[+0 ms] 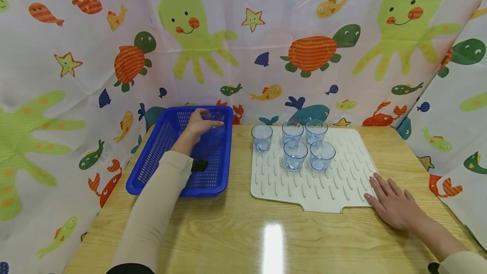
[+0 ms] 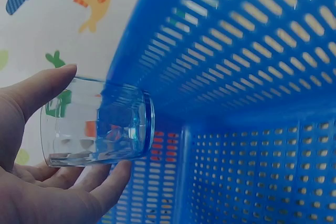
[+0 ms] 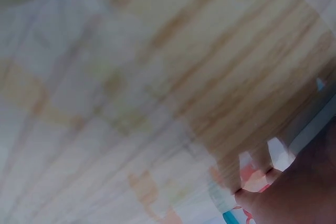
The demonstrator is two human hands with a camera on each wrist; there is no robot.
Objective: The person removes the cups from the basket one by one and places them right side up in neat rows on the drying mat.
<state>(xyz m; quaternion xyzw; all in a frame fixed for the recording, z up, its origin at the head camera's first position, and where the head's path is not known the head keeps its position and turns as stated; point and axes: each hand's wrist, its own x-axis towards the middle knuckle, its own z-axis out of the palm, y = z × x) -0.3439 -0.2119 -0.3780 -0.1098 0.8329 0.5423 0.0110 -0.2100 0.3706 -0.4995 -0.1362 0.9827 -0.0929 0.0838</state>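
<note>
My left hand [image 1: 195, 126] is over the far end of a blue plastic basket [image 1: 228, 155] and grips a clear drinking glass [image 2: 100, 124]. In the left wrist view the glass lies sideways between the thumb and the fingers, beside the perforated basket wall. My right hand [image 1: 397, 204] lies flat with fingers spread, fingertips at the right edge of a white ridged drying mat [image 1: 350, 176]. Several similar glasses stand upright on that mat, among them a back-left glass [image 1: 262, 138] and a front-right glass [image 1: 322, 156].
Partly behind the left sleeve, a small dark thing [image 1: 199, 165] lies low in the basket. The wooden table [image 1: 243, 231] carries both basket and mat. A curtain [image 1: 247, 62] printed with sea animals hangs behind and along both sides.
</note>
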